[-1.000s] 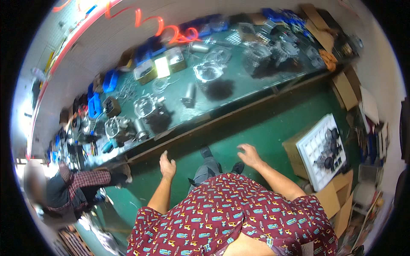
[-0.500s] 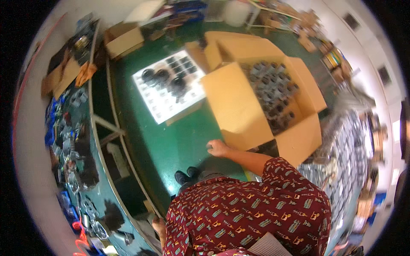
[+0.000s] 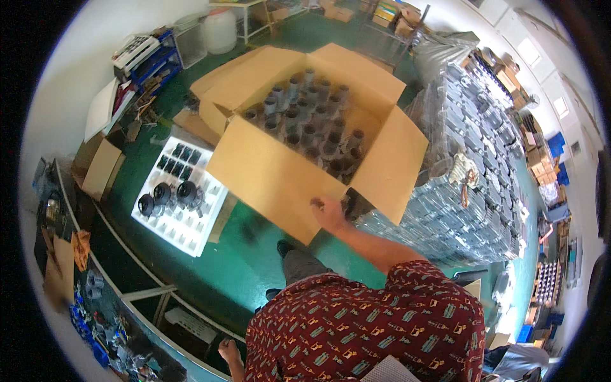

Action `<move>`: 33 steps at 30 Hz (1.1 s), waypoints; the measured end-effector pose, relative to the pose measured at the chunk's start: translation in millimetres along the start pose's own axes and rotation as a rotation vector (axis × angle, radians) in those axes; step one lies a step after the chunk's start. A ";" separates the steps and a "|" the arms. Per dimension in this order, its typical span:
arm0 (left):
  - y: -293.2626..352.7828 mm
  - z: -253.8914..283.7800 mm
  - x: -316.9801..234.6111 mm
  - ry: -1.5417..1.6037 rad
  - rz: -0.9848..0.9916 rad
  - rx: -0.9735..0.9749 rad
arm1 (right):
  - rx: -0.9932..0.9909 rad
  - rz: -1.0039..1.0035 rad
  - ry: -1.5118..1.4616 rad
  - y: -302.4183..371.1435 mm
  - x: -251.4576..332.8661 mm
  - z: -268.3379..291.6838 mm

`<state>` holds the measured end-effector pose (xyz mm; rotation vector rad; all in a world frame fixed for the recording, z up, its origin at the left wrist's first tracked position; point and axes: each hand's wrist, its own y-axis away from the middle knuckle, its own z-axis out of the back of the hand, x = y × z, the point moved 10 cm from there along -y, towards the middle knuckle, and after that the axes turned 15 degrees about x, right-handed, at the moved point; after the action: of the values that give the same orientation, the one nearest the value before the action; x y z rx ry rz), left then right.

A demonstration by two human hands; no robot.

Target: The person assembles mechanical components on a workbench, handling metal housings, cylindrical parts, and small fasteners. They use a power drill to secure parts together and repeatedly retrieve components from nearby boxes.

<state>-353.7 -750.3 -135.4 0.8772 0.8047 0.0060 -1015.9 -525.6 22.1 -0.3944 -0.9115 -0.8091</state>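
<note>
Showing against the near flap [image 3: 270,175] of the open cardboard box [image 3: 367,120] at twelve o'clock, the right hand [image 3: 328,214] is loosely curled; whether it touches the flap or holds anything, I cannot tell. Well apart from it, at seven o'clock, the left hand [image 3: 230,351] is curled too (too small to read its grip), near the workbench [image 3: 172,355]. Grey cylindrical parts [image 3: 309,131] stand inside the box. At nine o'clock lies a white tray [image 3: 198,227] bearing black round parts [image 3: 186,192].
</note>
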 end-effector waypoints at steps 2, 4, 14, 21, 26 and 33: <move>-22.8 -12.6 -18.7 0.132 -0.051 -0.101 | -0.179 0.022 0.050 -49.5 5.6 58.3; -39.1 -12.1 -13.5 0.089 -0.022 -0.129 | -0.280 -0.045 0.095 -88.7 -3.8 117.6; -90.8 -89.9 -178.3 -0.139 -0.052 0.227 | 0.654 -0.326 0.759 -194.3 -95.6 176.1; -100.8 -118.6 -247.6 -0.112 -0.067 0.186 | 0.635 -0.329 0.854 -196.0 -93.7 163.1; -93.5 -112.0 -229.1 -0.181 0.128 0.217 | 0.611 -0.257 0.844 -198.5 -101.7 159.0; -97.0 -93.1 -143.2 0.004 0.191 0.213 | 0.706 -0.331 0.808 -211.2 -120.3 153.9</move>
<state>-544.3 -796.2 -147.0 1.1537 0.7309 0.0916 -1302.8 -513.6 5.7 0.6834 -0.4388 -0.7882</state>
